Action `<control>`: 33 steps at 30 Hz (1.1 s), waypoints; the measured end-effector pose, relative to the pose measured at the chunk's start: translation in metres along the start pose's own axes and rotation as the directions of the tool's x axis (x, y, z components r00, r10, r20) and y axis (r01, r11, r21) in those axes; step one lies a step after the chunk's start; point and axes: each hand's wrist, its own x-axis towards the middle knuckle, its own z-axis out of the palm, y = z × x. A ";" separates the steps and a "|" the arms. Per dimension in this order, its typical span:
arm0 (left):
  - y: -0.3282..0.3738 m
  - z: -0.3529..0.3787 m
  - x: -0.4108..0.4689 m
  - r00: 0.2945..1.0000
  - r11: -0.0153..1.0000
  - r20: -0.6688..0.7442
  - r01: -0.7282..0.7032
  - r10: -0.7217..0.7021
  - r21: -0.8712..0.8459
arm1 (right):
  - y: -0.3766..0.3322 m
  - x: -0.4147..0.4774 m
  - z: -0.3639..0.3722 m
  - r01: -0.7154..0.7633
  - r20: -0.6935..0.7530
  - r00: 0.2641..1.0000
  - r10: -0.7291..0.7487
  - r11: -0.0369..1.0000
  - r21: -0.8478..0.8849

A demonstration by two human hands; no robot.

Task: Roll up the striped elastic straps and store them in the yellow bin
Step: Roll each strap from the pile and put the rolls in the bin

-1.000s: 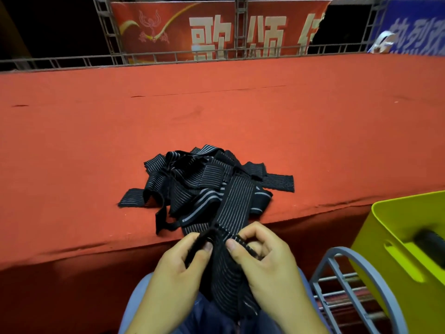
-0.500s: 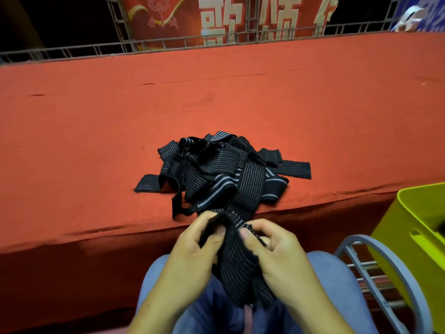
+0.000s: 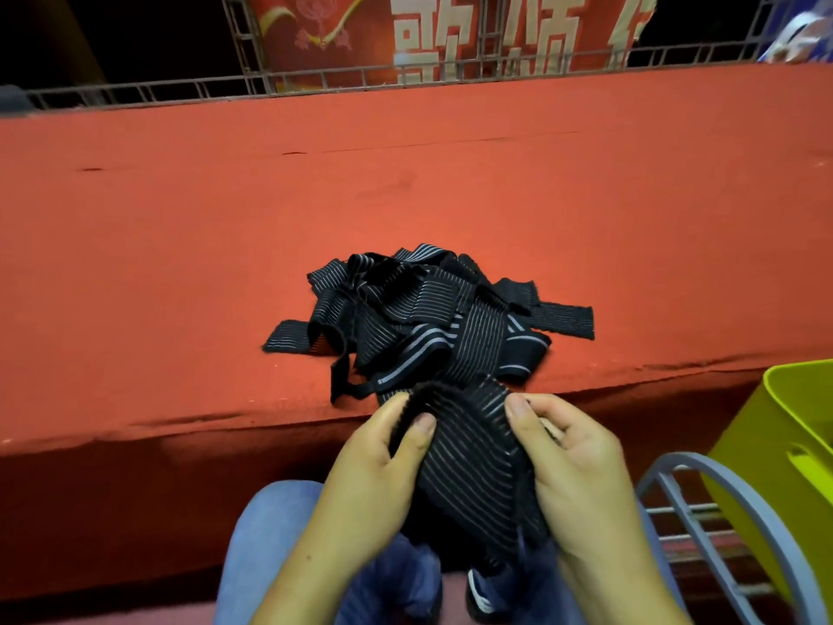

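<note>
Red carpeted platform; metal truss railing behind; red banner; dark beyond.

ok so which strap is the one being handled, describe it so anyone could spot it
Start at the red table, where a pile of black striped straps lies near the front edge. Just below that edge, over the person's lap, one strap is held up, pinched at both sides. The rest lie loose on the table; this one alone is held.
</note>
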 end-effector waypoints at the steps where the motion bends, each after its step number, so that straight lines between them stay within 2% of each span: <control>1: 0.000 0.001 -0.001 1.000 1.000 -0.022 0.009 -0.009 0.000 | 0.000 0.003 -0.002 -0.025 0.032 0.999 0.024 1.000 0.011; 4: 0.002 0.003 -0.003 0.994 0.995 -0.092 0.045 -0.053 -0.084 | 0.005 0.005 0.000 -0.099 0.161 0.983 0.093 0.995 0.027; 7: -0.001 0.006 -0.003 0.995 0.988 -0.076 0.057 -0.069 -0.143 | 0.018 0.002 0.004 -0.080 0.175 0.981 0.083 0.996 -0.026; 9: -0.004 0.008 -0.002 0.997 0.998 -0.076 0.024 -0.029 -0.056 | 0.027 0.000 0.006 -0.035 0.093 0.995 0.042 0.997 -0.074; 12: -0.010 0.010 0.000 0.997 0.998 -0.079 0.004 0.000 0.056 | 0.036 -0.002 0.007 -0.002 -0.109 0.994 -0.011 0.993 -0.117; 16: -0.014 0.010 -0.002 1.000 1.000 -0.029 -0.010 0.011 0.027 | 0.040 -0.001 0.006 -0.065 -0.143 0.988 0.055 0.996 -0.065; 22: -0.004 0.009 -0.013 0.968 0.998 0.244 -0.054 0.058 -0.023 | 0.041 -0.001 0.023 -0.075 -0.033 0.997 0.072 0.993 -0.096; 24: -0.005 0.008 -0.014 0.969 0.996 0.233 -0.079 0.085 -0.036 | 0.041 0.000 0.031 -0.076 -0.006 0.997 0.076 0.996 -0.036; 27: -0.005 0.002 -0.016 0.986 0.996 0.162 -0.038 0.050 -0.075 | 0.042 0.000 0.036 -0.154 0.015 0.988 0.154 0.988 0.020; 29: -0.008 -0.005 -0.013 0.993 0.995 0.108 -0.031 0.042 -0.098 | 0.043 -0.001 0.040 -0.173 0.116 0.978 0.171 0.985 0.007; 33: -0.020 -0.013 -0.011 0.998 0.996 0.049 -0.031 0.035 -0.079 | 0.057 -0.012 0.047 -0.093 0.285 0.954 0.095 0.995 -0.021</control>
